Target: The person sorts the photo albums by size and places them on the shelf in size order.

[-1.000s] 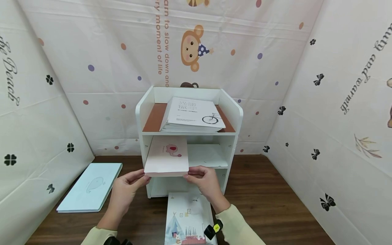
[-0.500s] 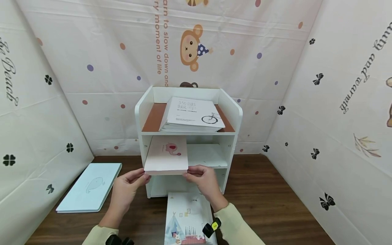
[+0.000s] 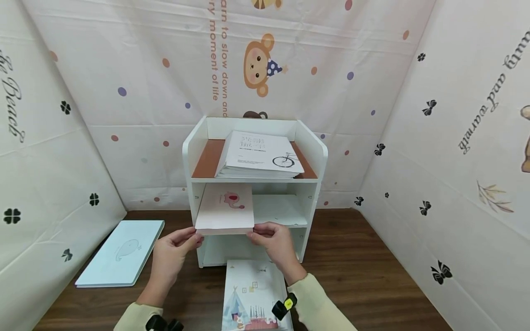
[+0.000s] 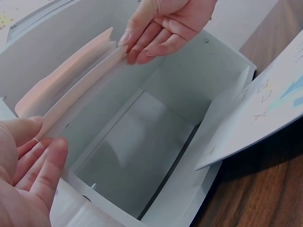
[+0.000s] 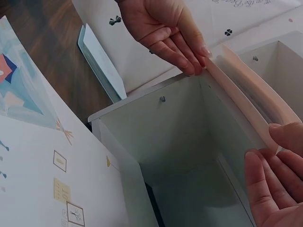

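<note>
Both hands hold a pale pink notebook (image 3: 225, 209) with a pink elephant drawing, on the left side of the white shelf unit's (image 3: 191, 151) middle shelf. My left hand (image 3: 170, 253) pinches its near left corner between thumb and fingers. At the near right corner my right hand (image 3: 278, 248) pinches it the same way. The notebook's far part is inside the compartment, its near edge sticking out over the front. In the left wrist view its pink covers (image 4: 78, 94) stand slightly apart at the edge, and both hands show at its two ends.
Several white booklets (image 3: 261, 151) with a bicycle drawing are stacked on the top shelf. Pale blue notebooks (image 3: 120, 253) with a whale drawing lie on the left of the wooden table (image 3: 356, 276). Illustrated books (image 3: 254, 294) lie before the unit, between the forearms. Printed cloth hangs on three sides.
The pink notebook has slid slightly further into the middle shelf, its near edge shifting a little away from me. Both hands keep their pinch on its corners.
</note>
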The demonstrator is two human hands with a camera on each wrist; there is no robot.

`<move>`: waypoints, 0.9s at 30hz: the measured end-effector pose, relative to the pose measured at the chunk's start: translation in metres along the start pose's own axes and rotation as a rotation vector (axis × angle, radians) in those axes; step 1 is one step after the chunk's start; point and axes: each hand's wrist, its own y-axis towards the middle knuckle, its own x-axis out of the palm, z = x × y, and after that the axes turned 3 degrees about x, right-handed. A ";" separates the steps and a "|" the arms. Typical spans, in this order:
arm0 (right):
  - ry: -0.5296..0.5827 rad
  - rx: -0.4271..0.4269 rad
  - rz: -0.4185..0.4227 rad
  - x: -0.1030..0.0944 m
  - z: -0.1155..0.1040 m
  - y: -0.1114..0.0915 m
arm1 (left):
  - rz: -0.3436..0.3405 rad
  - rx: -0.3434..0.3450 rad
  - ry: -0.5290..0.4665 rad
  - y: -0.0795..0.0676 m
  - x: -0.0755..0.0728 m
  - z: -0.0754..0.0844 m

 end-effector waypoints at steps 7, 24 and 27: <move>-0.006 -0.005 0.054 0.005 0.001 0.000 | 0.020 0.020 -0.010 0.001 0.002 -0.003; 0.010 -0.011 0.062 0.005 0.003 0.000 | 0.057 0.053 -0.013 0.002 0.003 -0.007; 0.012 -0.016 0.066 0.006 0.004 0.002 | 0.058 0.056 -0.015 0.002 0.003 -0.007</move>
